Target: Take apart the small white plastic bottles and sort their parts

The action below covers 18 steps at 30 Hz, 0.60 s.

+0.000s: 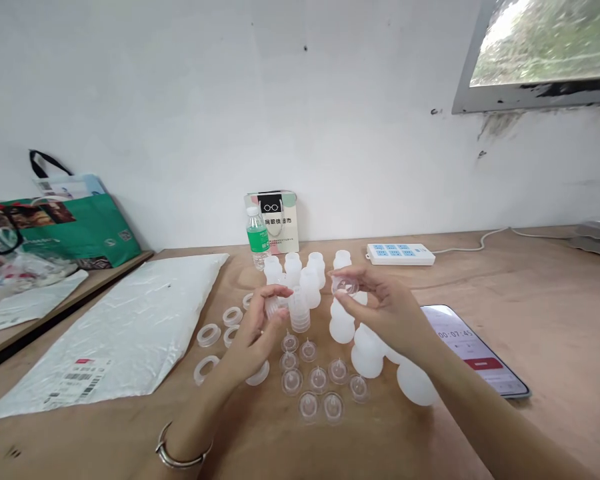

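One clear piece [346,285]: we hold it up over the bench, near the white bulbs [417,383]; our fingers hide part of its shape.
Right hand [386,310]: narrow, thumb and fingertips pinching the clear piece.
Left hand [254,331]: narrow, closed on what looks like a ribbed piece [273,307], mostly covered by our fingers.
Pinch: we judge a light hold on the rim best, since thin plastic may flex or slip.
Angle: we do well to keep both pieces level and in sight, fingertips off their openings.
Ribbed stack [299,313]: upright, just beside the left fingertips, so we should mind knocking it.
Clear domes [318,379]: spread between our forearms; we keep sleeves and wrists high over them.
Rings [209,335]: flat, left of the domes, some behind the left hand.
Phone [480,353]: timer showing, beyond the right forearm.
Bottle [257,239]: upright at the back, before a paper bag [289,230].
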{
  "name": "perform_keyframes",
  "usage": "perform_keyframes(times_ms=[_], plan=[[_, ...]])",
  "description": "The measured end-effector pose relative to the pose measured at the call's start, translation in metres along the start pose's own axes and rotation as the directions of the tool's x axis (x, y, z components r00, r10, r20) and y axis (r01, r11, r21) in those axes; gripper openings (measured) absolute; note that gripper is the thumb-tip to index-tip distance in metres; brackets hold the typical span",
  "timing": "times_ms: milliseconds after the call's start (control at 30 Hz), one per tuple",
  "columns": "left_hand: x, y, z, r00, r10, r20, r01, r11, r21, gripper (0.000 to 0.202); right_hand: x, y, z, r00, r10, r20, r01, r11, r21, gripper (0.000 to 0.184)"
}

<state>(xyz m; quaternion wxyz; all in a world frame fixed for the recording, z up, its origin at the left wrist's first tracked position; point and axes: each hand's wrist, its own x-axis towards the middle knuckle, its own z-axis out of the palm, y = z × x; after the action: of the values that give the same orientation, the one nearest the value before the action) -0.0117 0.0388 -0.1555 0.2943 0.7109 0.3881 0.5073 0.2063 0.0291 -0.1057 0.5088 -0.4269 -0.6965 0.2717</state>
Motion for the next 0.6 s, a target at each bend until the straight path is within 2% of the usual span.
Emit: perform_keyframes(times_ms=[167, 267, 333, 433, 500, 600], plan=[[0.003, -0.011, 0.002, 0.980, 0.170, -0.104, -0.157, 0.980, 0.123, 0.032, 0.016, -0.001, -0.028, 0.999, 0.013, -0.045, -0.010, 0.998, 0.061, 0.016], [0.007, -0.014, 0.000, 0.961, 0.217, -0.173, -0.176, 0.958, 0.226, 0.032, 0.025, 0.001, -0.044, 0.998, -0.041, -0.039, 0.045, 0.994, 0.096, 0.014], [0.007, -0.012, -0.001, 0.961, 0.210, -0.179, -0.172, 0.963, 0.207, 0.035, 0.025, 0.003, -0.049, 0.999, -0.030, -0.028, 0.033, 0.992, 0.125, 0.015], [0.005, -0.007, 0.003, 0.977, 0.170, -0.126, -0.171, 0.985, 0.002, 0.038, 0.014, 0.005, -0.039, 1.000, 0.027, 0.009, -0.028, 0.978, 0.206, 0.018], [0.003, -0.003, 0.007, 0.980, 0.161, -0.121, -0.175, 0.978, -0.116, 0.040, 0.003, 0.006, -0.022, 0.992, 0.072, 0.108, -0.095, 0.969, 0.229, 0.019], [-0.001, -0.003, 0.011, 0.965, 0.227, -0.130, -0.249, 0.951, -0.184, 0.047, -0.009, 0.010, 0.007, 0.965, 0.092, 0.244, -0.138, 0.974, 0.179, 0.020]])
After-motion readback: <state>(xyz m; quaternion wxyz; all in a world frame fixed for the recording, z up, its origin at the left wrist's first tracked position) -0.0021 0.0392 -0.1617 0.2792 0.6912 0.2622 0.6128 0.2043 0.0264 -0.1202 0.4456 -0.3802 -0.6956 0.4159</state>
